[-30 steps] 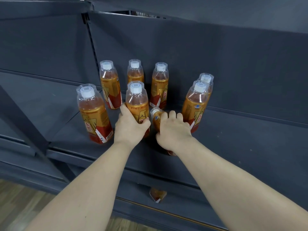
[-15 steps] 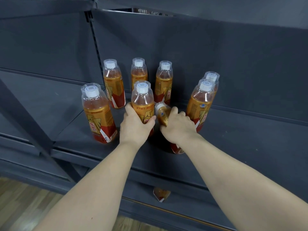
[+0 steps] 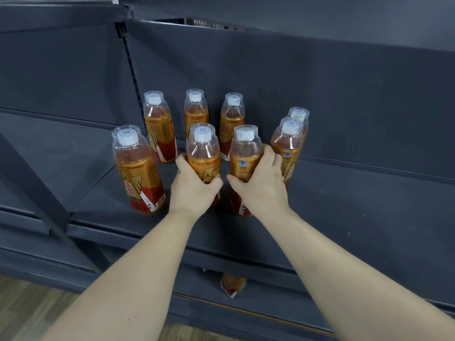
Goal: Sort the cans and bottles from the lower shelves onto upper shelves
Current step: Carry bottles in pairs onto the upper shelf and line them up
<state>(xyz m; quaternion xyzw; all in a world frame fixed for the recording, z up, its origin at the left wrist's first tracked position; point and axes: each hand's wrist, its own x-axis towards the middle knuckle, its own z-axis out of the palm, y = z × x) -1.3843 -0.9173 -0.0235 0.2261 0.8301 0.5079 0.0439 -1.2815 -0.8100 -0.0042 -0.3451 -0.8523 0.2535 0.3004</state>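
Note:
Several orange drink bottles with clear caps stand on a dark grey shelf (image 3: 344, 205). My left hand (image 3: 193, 185) grips one upright bottle (image 3: 203, 148) in the front row. My right hand (image 3: 261, 185) grips the bottle (image 3: 245, 151) beside it, which now stands upright on the shelf. Another bottle (image 3: 136, 166) stands alone at the front left. Three bottles (image 3: 195, 112) line the back, and two more (image 3: 288, 143) stand at the right, close to my right hand.
On the lower shelf, below the front edge, part of one more orange bottle (image 3: 232, 285) shows. A slanted dark post (image 3: 32, 183) crosses at the left. The upper shelf's underside (image 3: 295, 20) hangs overhead. Wooden floor (image 3: 22, 308) lies at the bottom left.
My right hand has lifted the tilted bottle upright and set it beside the one my left hand holds. The left hand has kept its grip.

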